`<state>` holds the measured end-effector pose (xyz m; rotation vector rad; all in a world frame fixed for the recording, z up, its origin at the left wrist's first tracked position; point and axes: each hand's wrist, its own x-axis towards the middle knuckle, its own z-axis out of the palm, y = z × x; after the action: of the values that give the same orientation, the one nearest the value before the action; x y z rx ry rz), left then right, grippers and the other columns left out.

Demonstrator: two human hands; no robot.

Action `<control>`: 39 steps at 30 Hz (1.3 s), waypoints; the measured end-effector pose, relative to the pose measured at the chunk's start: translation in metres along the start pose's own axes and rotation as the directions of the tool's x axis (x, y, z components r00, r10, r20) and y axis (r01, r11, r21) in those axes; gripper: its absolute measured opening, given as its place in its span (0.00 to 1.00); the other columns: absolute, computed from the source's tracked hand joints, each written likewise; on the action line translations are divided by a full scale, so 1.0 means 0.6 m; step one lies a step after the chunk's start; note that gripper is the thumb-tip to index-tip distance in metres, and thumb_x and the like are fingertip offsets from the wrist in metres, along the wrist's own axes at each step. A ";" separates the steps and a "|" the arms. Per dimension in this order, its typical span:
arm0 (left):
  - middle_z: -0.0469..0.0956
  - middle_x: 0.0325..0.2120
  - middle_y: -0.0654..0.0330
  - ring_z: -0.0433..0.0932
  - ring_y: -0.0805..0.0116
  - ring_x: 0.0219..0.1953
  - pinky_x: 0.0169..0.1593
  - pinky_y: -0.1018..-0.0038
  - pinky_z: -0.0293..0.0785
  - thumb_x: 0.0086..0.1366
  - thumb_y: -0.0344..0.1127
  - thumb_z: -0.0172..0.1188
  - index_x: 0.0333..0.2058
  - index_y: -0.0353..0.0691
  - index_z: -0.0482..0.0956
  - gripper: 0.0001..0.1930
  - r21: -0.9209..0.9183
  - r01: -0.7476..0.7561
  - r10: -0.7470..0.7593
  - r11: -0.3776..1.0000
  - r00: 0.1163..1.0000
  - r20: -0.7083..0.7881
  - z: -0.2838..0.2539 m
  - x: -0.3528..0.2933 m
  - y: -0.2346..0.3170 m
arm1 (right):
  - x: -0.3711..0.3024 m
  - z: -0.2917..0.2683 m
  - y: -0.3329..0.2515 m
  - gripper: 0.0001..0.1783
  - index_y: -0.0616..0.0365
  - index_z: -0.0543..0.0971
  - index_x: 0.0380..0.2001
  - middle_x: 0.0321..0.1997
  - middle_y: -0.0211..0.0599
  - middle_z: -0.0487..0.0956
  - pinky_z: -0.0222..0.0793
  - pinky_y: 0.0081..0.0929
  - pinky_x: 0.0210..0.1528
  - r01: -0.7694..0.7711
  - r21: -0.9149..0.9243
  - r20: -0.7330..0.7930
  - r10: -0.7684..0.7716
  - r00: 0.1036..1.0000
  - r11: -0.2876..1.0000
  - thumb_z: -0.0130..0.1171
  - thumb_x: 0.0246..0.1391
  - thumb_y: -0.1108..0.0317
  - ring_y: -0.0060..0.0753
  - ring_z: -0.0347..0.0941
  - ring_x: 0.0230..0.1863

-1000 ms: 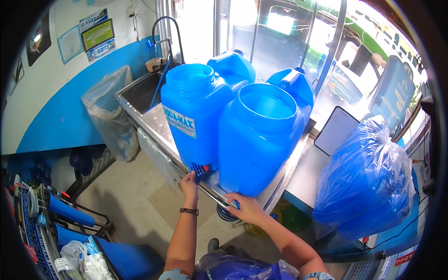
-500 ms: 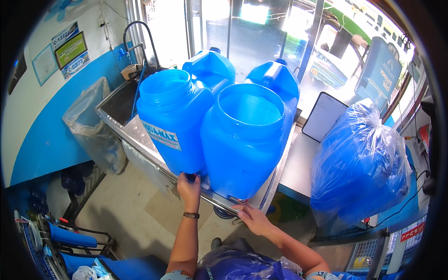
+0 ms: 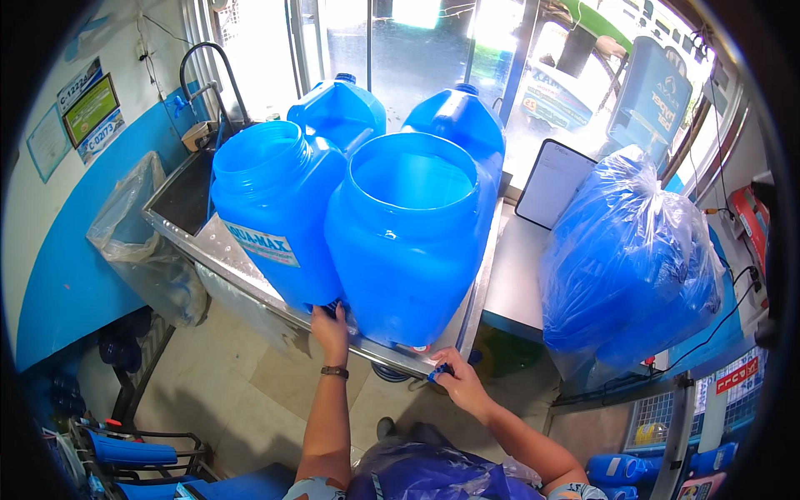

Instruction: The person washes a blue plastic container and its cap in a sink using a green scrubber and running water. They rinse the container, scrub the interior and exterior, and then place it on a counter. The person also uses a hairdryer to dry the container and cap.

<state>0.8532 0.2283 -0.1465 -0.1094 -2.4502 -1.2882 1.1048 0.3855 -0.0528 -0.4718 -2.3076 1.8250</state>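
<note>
Two large blue water jugs with wide open mouths, the left jug (image 3: 321, 221) and the right jug (image 3: 400, 271), stand side by side on a metal sink counter (image 3: 237, 268). My left hand (image 3: 331, 335) is at the base of the left jug, its fingers curled round a dark part that they mostly hide. Near the counter's front edge, my right hand (image 3: 462, 388) pinches a small blue fitting (image 3: 441, 372), apart from the jugs. A red and white round part (image 3: 421, 348) shows low on the right jug.
Two more blue jugs (image 3: 340, 112) with caps stand behind, against the window. A black curved faucet (image 3: 218, 48) rises over the sink basin at the left. On the right are a whiteboard (image 3: 554, 183) and a clear plastic bag (image 3: 629, 267) full of blue things. Another plastic bag (image 3: 137, 229) hangs left.
My right hand has drawn slightly right, away from the right jug's base, and the blue fitting now shows in it. My left hand stays at the left jug's base. The whole view has shifted.
</note>
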 end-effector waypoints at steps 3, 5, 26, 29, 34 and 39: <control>0.79 0.34 0.39 0.77 0.38 0.37 0.40 0.55 0.72 0.56 0.34 0.68 0.43 0.29 0.73 0.20 0.074 -0.095 0.093 0.993 0.995 0.040 -0.031 -0.012 -0.010 | -0.002 -0.003 -0.007 0.18 0.54 0.71 0.48 0.36 0.33 0.72 0.65 0.24 0.40 0.005 -0.018 0.012 -0.004 1.000 1.000 0.55 0.52 0.75 0.24 0.68 0.36; 0.79 0.33 0.40 0.77 0.39 0.35 0.39 0.56 0.73 0.56 0.33 0.68 0.42 0.29 0.73 0.19 0.016 -0.154 0.152 0.988 0.983 0.104 -0.074 -0.025 -0.007 | -0.005 -0.004 -0.009 0.17 0.54 0.71 0.46 0.37 0.29 0.71 0.61 0.20 0.36 -0.071 0.163 0.012 0.070 0.997 0.984 0.52 0.52 0.77 0.20 0.63 0.34; 0.74 0.37 0.66 0.74 0.71 0.42 0.45 0.71 0.70 0.59 0.27 0.60 0.47 0.45 0.69 0.17 -0.591 0.747 -0.121 0.304 0.646 0.753 -0.150 -0.232 0.101 | 0.016 0.041 -0.001 0.15 0.57 0.71 0.41 0.39 0.26 0.74 0.68 0.18 0.44 0.079 0.569 -0.246 0.078 0.966 0.818 0.61 0.53 0.81 0.17 0.69 0.40; 0.74 0.36 0.65 0.75 0.71 0.37 0.38 0.76 0.72 0.55 0.26 0.67 0.46 0.42 0.69 0.22 -0.517 0.444 0.144 0.732 0.641 0.754 -0.134 -0.239 0.154 | 0.010 0.041 0.009 0.15 0.56 0.71 0.41 0.37 0.27 0.74 0.69 0.17 0.41 0.068 0.524 -0.262 0.085 0.961 0.849 0.63 0.52 0.81 0.16 0.70 0.38; 0.75 0.31 0.58 0.76 0.66 0.30 0.35 0.73 0.74 0.55 0.28 0.70 0.42 0.35 0.72 0.18 -0.431 0.013 0.246 0.902 0.805 0.540 -0.145 -0.240 0.177 | -0.008 0.031 0.005 0.13 0.57 0.72 0.39 0.32 0.26 0.74 0.69 0.17 0.35 -0.074 0.431 -0.258 0.201 0.945 0.899 0.66 0.53 0.73 0.16 0.70 0.32; 0.76 0.33 0.57 0.78 0.69 0.34 0.38 0.74 0.75 0.59 0.32 0.67 0.40 0.31 0.77 0.13 -0.550 0.048 0.329 0.834 0.756 0.566 -0.146 -0.262 0.204 | -0.026 0.023 0.009 0.13 0.61 0.75 0.43 0.35 0.29 0.75 0.70 0.22 0.41 -0.085 0.486 -0.107 0.155 0.982 0.870 0.59 0.62 0.62 0.19 0.71 0.38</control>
<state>1.0530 0.2441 -0.0617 -1.0444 -2.3974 -2.0992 1.1158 0.3689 -0.0603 -0.6482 -1.6747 2.2421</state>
